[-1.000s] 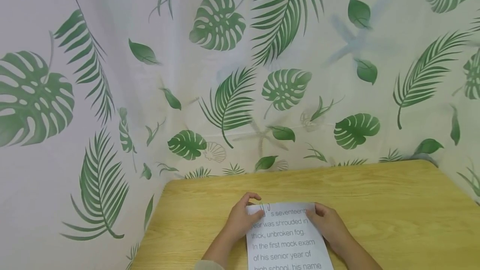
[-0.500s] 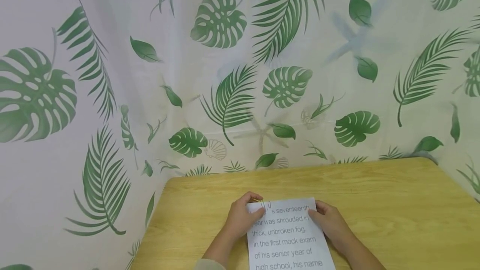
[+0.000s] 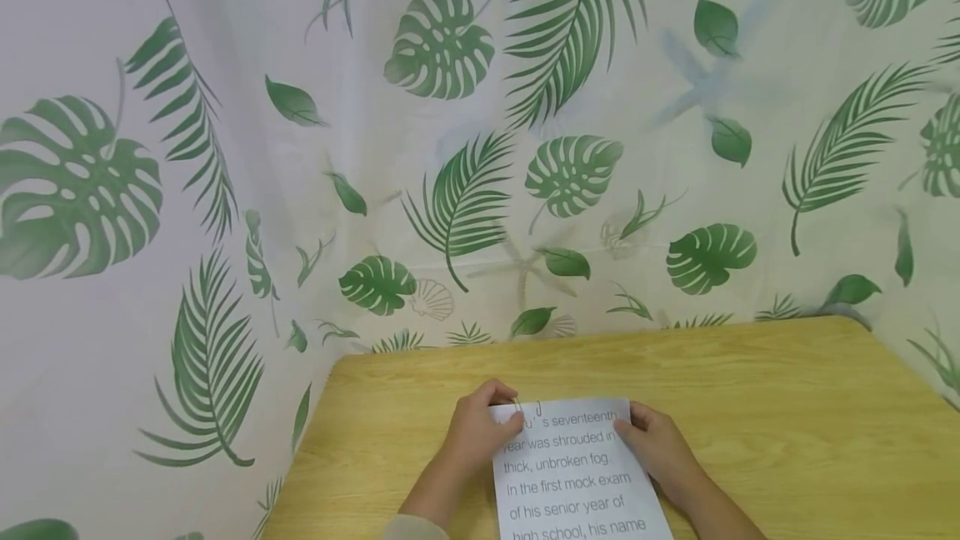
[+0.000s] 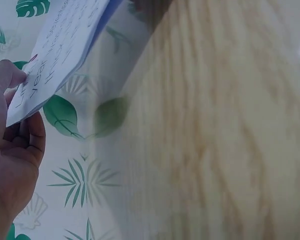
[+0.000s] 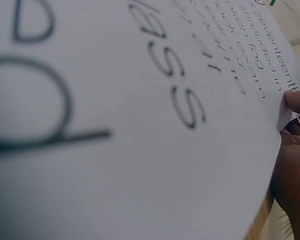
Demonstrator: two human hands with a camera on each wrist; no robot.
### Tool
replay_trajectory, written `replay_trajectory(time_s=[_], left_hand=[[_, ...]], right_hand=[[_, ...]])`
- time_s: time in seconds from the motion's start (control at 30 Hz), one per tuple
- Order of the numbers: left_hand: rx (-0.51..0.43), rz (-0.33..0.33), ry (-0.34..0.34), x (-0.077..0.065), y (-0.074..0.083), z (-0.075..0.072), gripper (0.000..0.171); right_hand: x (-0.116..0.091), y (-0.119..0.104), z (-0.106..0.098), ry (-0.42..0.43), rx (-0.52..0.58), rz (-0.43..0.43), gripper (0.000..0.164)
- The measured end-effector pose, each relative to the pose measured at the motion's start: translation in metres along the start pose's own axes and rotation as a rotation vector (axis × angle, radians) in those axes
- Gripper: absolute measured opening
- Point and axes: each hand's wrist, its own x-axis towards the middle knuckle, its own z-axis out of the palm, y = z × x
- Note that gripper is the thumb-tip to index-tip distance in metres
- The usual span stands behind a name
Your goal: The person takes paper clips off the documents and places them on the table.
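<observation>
Printed paper sheets, seemingly layered in the left wrist view, are held up over the table by both hands. My left hand pinches the top left corner, its thumb on the printed face and curled fingers behind. Right beside its fingertips is a thin paper clip at the top edge. A second paper clip sits on the same edge, a little to the right. At the upper right edge, my right hand grips the paper between thumb and fingers. The sheets' lower part is out of the head view.
A yellow wood-grain table stretches beneath the hands and out to both sides. Behind it and to the left hangs a pale curtain printed with green leaves, meeting the table's back edge.
The clip nearest my left hand has shifted left towards the fingertips, uncovering a printed letter. The left hand has moved slightly up. My right hand keeps its grip on the paper.
</observation>
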Motion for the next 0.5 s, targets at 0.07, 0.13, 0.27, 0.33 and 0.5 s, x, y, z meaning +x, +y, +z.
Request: replay_trajectory(time_s=[0.07,0.13,0.27,0.33,0.5], left_hand=[[-0.013,0.006,0.002,0.0,-0.001,-0.004,0.03],[-0.019,0.014,0.0,-0.001,-0.003,-0.008,0.03],[-0.04,0.036,-0.011,-0.003,-0.01,-0.015,0.03],[-0.057,0.046,-0.016,-0.004,-0.014,-0.019,0.03],[-0.065,0.07,0.008,-0.008,-0.022,-0.027,0.03]], right_hand=[[0.0,-0.001,0.0,0.006,-0.003,-0.002,0.062],[-0.001,-0.001,0.0,0.011,-0.001,-0.005,0.062],[-0.003,-0.001,0.001,0.019,0.0,-0.018,0.06],[-0.003,0.001,0.001,0.023,0.003,-0.024,0.06],[-0.004,0.003,0.002,0.031,0.0,-0.04,0.06]])
